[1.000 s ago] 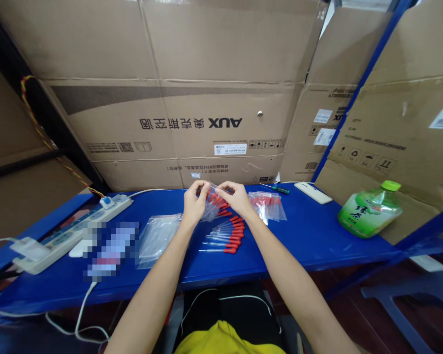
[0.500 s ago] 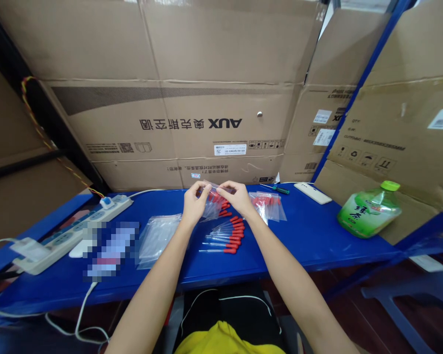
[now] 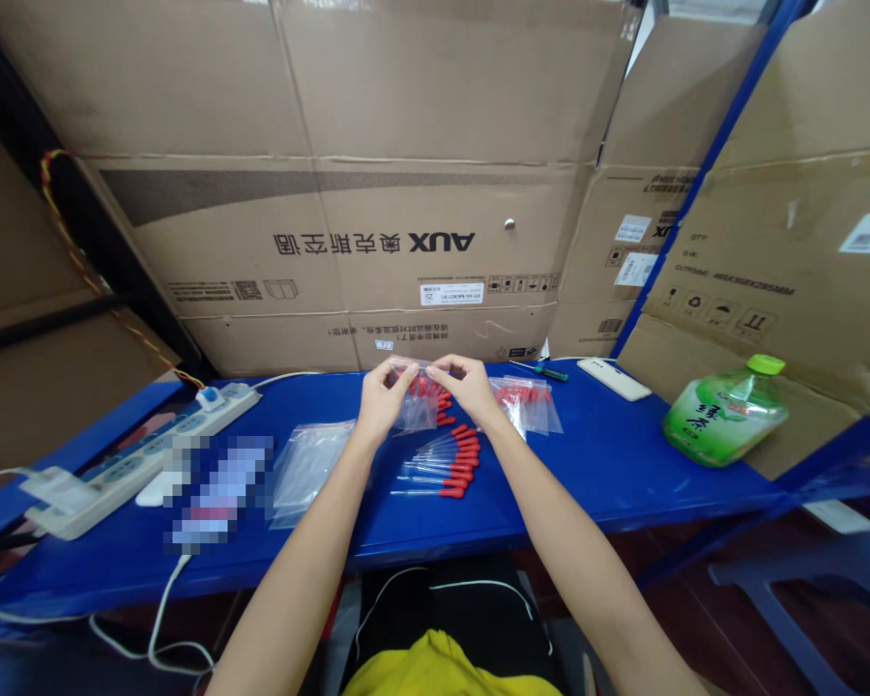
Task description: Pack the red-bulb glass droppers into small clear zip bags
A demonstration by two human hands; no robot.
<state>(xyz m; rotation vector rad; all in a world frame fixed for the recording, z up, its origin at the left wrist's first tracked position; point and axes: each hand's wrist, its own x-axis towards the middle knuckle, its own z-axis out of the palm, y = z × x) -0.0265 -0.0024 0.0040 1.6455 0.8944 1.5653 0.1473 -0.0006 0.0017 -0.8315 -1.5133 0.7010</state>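
Observation:
Between my two hands hangs a clear zip-lock bag (image 3: 415, 414) with several red-tipped pieces showing through it. My left hand (image 3: 384, 394) pinches its top edge on the left, and my right hand (image 3: 464, 387) pinches the same edge on the right. Below the hands, several glass droppers with red rubber bulbs (image 3: 449, 464) lie in a fanned row on the blue table (image 3: 551, 493). Beyond my right wrist rest filled clear bags (image 3: 533, 406) with red bulbs inside. A stack of flat clear bags (image 3: 310, 472) lies beside my left forearm.
At left are a white power strip (image 3: 145, 464) and a blurred-out phone (image 3: 221, 488) on a cable. A green-handled screwdriver (image 3: 549, 372), a white flat device (image 3: 615, 379) and a green tea bottle (image 3: 726, 414) stand or lie at right. Cardboard (image 3: 377, 97) walls the back.
The bag between my hands has turned flatter toward me, its top edge drawn out between the fingers. Both hands have barely moved.

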